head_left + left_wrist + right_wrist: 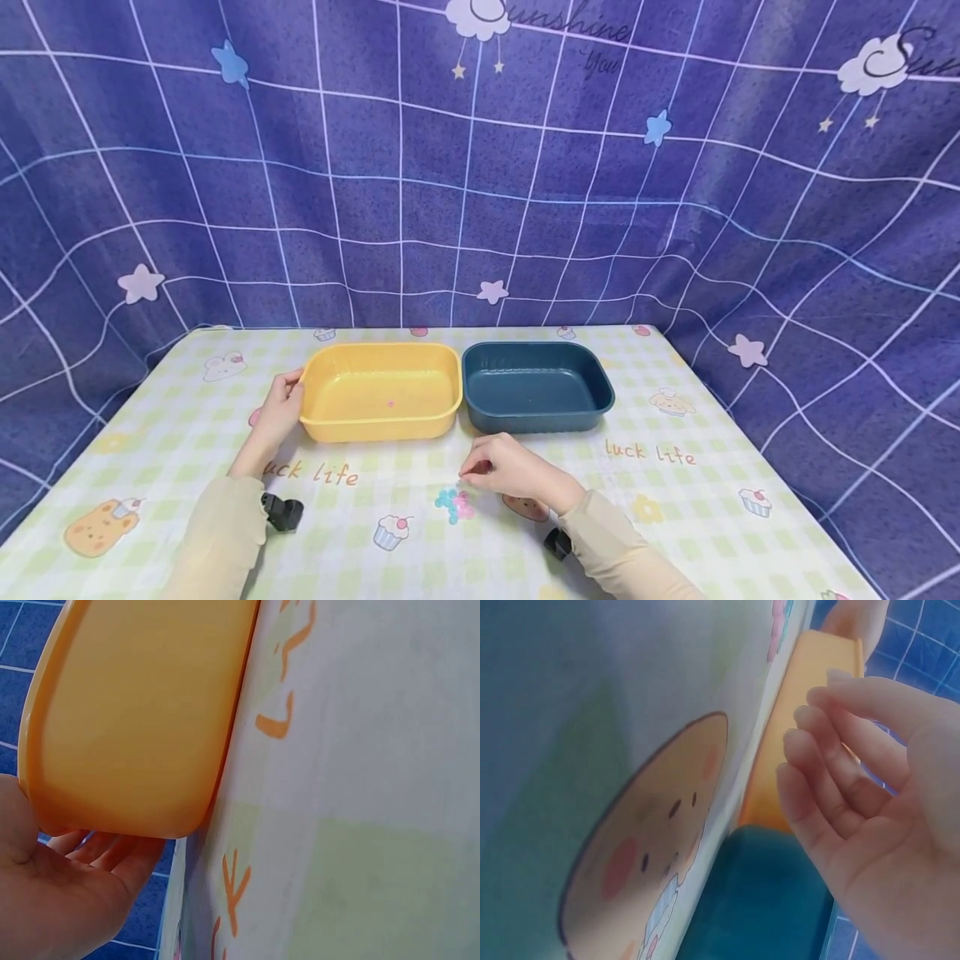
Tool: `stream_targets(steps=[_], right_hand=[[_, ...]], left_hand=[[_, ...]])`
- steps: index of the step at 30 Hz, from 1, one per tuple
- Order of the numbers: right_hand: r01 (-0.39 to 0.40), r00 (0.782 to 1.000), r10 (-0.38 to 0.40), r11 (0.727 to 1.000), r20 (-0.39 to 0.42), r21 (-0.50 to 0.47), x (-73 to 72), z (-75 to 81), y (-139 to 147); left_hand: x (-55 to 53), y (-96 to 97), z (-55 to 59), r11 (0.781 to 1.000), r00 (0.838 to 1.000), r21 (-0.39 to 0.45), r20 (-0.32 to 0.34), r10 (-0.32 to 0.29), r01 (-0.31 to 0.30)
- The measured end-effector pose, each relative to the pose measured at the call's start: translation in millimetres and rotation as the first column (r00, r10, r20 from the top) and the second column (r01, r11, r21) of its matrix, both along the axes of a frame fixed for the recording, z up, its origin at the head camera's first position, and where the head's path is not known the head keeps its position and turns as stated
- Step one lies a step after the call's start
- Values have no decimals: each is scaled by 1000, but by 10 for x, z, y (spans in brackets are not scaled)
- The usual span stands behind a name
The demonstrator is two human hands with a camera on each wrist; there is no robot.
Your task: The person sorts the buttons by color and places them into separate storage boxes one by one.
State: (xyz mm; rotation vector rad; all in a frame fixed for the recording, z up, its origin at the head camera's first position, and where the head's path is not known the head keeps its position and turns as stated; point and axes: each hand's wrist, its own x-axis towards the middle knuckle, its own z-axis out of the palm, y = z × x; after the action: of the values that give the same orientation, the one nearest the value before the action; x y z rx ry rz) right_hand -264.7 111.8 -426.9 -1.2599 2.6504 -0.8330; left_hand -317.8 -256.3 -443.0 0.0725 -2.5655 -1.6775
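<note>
In the head view, a yellow basin [381, 432] stands on the table with one small pink piece [391, 404] inside. My left hand [281, 409] holds its left end; the left wrist view has the thumb on the near side and the fingers [112, 851] behind the wall. My right hand [517, 471] hovers just beyond and right of a small pile of turquoise pieces [447, 498] and pink pieces [465, 506]. Its fingers [810, 761] are loosely bent, the thumb tip close to the index fingertip, and nothing shows between them.
A dark teal basin [540, 422] stands against the yellow one's right side. The checked tablecloth [337, 542] bears printed cupcakes, animals and lettering. Behind the table hangs a blue grid-patterned curtain [420, 208]. A black wrist device [282, 511] sits by the left sleeve.
</note>
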Motion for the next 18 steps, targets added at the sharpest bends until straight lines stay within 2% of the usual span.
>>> stream_targets(steps=[9,18], right_hand=[[-17,1000,16,997,8,74,-22,-48,7],[-29,1000,27,994,12,105,-30,-77,23]], left_hand=[[-2,15,1,1000,1000,12,-6,9,-9],[7,31,-1,1000,1000,2,-2,14,-14]])
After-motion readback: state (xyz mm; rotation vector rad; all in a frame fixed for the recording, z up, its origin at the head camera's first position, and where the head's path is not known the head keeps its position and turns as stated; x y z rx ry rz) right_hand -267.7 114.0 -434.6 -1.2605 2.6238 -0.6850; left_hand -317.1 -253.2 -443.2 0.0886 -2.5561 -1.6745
